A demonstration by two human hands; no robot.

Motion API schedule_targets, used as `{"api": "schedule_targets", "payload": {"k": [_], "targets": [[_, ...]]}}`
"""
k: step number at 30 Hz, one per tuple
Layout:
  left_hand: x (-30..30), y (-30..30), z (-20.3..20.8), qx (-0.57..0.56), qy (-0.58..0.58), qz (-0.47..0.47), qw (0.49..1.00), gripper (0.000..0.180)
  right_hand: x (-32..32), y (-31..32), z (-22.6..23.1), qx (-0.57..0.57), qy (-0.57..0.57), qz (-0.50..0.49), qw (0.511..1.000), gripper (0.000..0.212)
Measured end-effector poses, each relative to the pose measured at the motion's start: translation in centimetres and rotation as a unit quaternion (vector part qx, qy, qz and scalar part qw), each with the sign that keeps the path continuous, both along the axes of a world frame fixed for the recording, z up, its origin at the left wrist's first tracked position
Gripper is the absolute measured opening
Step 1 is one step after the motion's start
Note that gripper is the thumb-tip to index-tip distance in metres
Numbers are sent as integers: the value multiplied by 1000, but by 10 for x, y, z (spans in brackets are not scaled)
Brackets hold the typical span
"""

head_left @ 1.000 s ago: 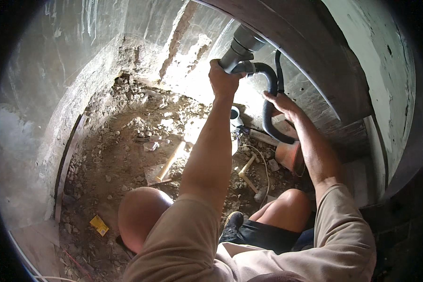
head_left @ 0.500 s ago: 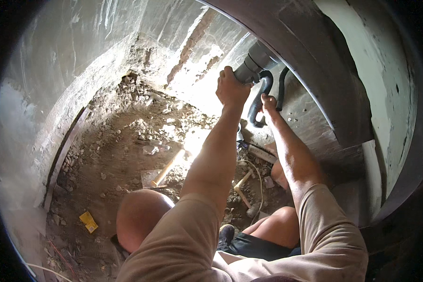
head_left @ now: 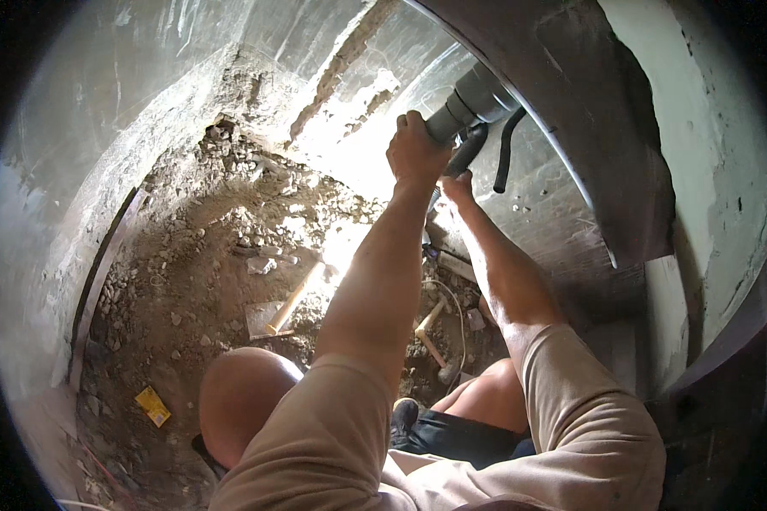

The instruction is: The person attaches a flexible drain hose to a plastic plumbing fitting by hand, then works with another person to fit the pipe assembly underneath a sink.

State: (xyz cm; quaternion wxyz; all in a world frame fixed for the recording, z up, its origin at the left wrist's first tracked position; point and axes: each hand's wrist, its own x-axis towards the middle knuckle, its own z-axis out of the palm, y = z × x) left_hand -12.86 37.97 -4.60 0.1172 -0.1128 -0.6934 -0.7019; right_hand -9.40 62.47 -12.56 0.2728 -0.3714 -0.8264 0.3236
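"Both grips are busy up by the wall! Left hand wrapped around the lower end of the grey pipe, right hand closed on the corrugated hose just beneath it, fingertips partly hidden."

"Take us across from the left, then!"

"Far left, a yellow packet lies on the rubble-strewn ground. Moving right, one bare knee, and above it a pale stick slants over the dirt, its lower end at a flat piece."

"And through the middle?"

"Both arms reach up and forward, the forearms close together near the hands. Low between them, a pale-handled tool rests beside a thin cable that curves past it. Up top, the pipe tilts up to the right, its far end meeting the edge of a dark overhanging surface."

"Anything right of the hands?"

"A dark hose, hanging loose, its end pointing down! Then, out at the far right, a pale wall, rough and scuffed."
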Motion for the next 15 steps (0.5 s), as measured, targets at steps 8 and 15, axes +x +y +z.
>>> {"api": "schedule_targets", "payload": {"k": [8, 15], "targets": [[-4, -16, -29, -43, -27, -20, 998, 56, -50, -123, -14, -380, 182, 230, 877, 55], [-4, -25, -36, -52, -7, -16, 998, 58, -64, -182, 0, -740, 337, 465, 351, 52]]}}
